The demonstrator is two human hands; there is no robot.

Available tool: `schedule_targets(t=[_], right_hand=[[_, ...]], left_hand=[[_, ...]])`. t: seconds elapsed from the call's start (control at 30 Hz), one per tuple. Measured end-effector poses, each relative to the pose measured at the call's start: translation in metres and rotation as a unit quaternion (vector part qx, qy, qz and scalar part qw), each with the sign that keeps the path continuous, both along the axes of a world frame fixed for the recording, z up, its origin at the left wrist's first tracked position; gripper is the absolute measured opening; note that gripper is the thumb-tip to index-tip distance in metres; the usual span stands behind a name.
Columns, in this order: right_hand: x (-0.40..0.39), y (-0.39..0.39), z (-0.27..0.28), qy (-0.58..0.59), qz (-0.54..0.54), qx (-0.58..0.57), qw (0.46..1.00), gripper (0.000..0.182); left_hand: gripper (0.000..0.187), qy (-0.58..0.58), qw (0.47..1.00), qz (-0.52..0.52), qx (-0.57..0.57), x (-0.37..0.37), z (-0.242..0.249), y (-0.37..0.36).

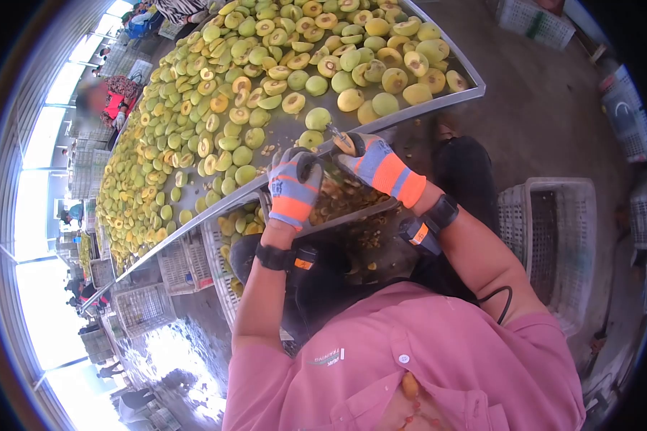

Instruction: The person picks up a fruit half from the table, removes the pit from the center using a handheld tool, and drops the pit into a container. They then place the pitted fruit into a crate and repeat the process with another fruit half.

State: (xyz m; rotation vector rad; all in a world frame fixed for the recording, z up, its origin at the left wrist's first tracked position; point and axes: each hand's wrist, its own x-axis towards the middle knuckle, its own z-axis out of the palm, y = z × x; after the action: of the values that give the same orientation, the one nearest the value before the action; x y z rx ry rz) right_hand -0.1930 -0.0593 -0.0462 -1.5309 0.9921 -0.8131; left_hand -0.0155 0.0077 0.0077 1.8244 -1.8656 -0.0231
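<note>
Bright windows (39, 215) lined the wall beyond the left of the metal table (284, 131); across that table we had green and yellow fruit (316, 85), whole and halved (some halves showed brown hollows); our gloved right hand (384, 169) gripped a metal-tipped tool (333, 132) over its near edge; our gloved left hand (295, 188) curled beside it at that edge, though we could not tell whether it held anything; crates (559, 248) sat right of the table and beneath its left side.
</note>
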Motion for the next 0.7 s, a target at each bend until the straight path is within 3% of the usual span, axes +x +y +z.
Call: schedule_targets(t=[0.07, 0.17, 0.2, 0.3, 0.33, 0.43, 0.53, 0.57, 0.6, 0.63, 0.67, 0.7], right_hand=[[-0.007, 0.005, 0.014, -0.002, -0.002, -0.006, 1.0, 0.039], [-0.006, 0.005, 0.009, 0.05, 0.002, -0.042, 0.998, 0.038], [-0.006, 0.006, 0.01, 0.039, 0.008, -0.037, 0.999, 0.034], [-0.008, 0.006, 0.022, 0.02, 0.015, -0.033, 0.999, 0.027], [-0.008, 0.004, 0.026, 0.025, 0.015, -0.037, 0.999, 0.027], [-0.012, 0.007, 0.033, 0.048, 0.025, -0.044, 0.998, 0.026], [-0.015, 0.008, 0.041, 0.026, 0.03, -0.005, 0.999, 0.024], [-0.017, 0.008, 0.045, 0.009, 0.032, 0.018, 0.999, 0.024], [-0.017, 0.008, 0.047, -0.011, 0.033, 0.042, 0.998, 0.023], [-0.012, 0.006, 0.032, 0.0, 0.028, 0.04, 0.999, 0.024], [-0.005, 0.001, 0.006, 0.011, 0.026, 0.039, 0.999, 0.025], [0.001, 0.0, -0.008, 0.023, 0.025, 0.035, 0.999, 0.025]], left_hand=[[0.035, 0.03, 0.992, 0.084, 0.084, 0.008, 0.005, -0.007], [0.038, 0.013, 0.981, 0.15, 0.124, 0.015, 0.006, -0.049], [0.056, -0.021, 0.965, 0.154, 0.212, 0.019, 0.004, -0.068], [0.072, -0.063, 0.922, 0.133, 0.357, 0.023, -0.014, -0.105], [0.088, -0.054, 0.892, 0.096, 0.438, 0.023, -0.004, -0.117], [0.085, -0.066, 0.898, 0.096, 0.424, 0.031, -0.015, -0.122], [0.065, 0.066, 0.944, 0.04, 0.321, 0.069, -0.048, -0.112], [0.057, 0.263, 0.919, 0.033, 0.292, 0.064, -0.038, -0.103], [0.05, 0.448, 0.857, 0.026, 0.253, 0.063, -0.026, -0.086], [0.042, 0.616, 0.761, 0.021, 0.204, 0.06, -0.01, -0.07], [0.028, 0.761, 0.629, 0.044, 0.154, 0.052, 0.002, -0.058], [0.029, 0.672, 0.729, -0.007, 0.132, 0.044, 0.013, -0.041]])
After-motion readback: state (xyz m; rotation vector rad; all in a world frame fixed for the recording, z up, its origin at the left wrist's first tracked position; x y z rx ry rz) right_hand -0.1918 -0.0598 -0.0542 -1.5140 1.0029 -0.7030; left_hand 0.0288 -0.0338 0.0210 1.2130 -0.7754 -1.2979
